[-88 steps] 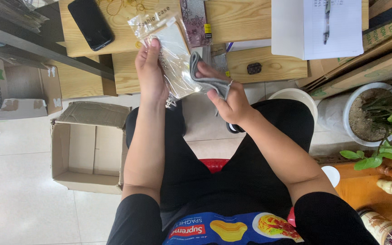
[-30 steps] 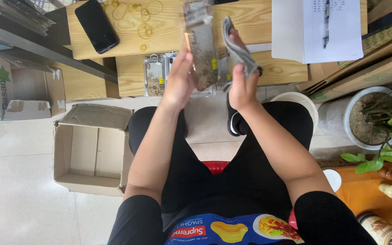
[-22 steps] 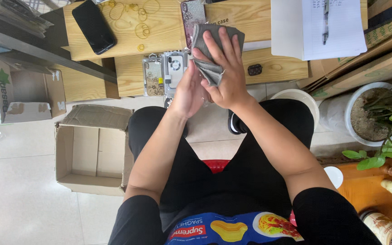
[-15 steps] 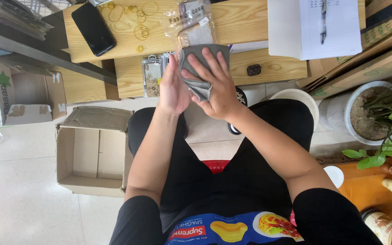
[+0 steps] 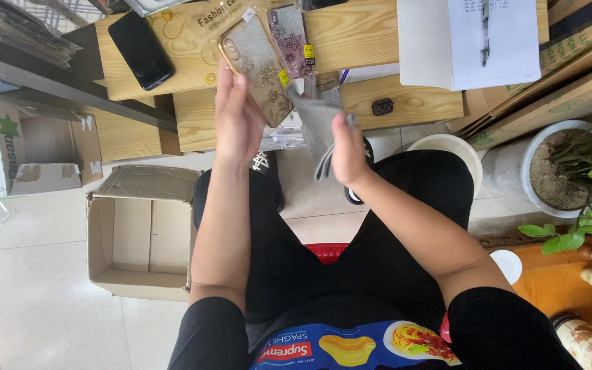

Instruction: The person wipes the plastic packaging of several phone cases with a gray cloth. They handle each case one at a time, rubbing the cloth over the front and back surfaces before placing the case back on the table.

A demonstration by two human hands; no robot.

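The left hand (image 5: 238, 123) holds up a glittery phone case (image 5: 255, 65), fingers wrapped round its edge. At three o'clock from it, the right hand (image 5: 349, 151) pinches a grey cloth (image 5: 316, 120), touching the case. Both are above the wooden counter (image 5: 364, 34). A black phone (image 5: 140, 49) lies at ten o'clock.

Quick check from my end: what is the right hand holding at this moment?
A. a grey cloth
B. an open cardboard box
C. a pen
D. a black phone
A: the right hand pinches a grey cloth that hangs folded from its fingers, while the left hand holds a clear patterned phone case beside it; the black phone lies untouched on the wooden table.
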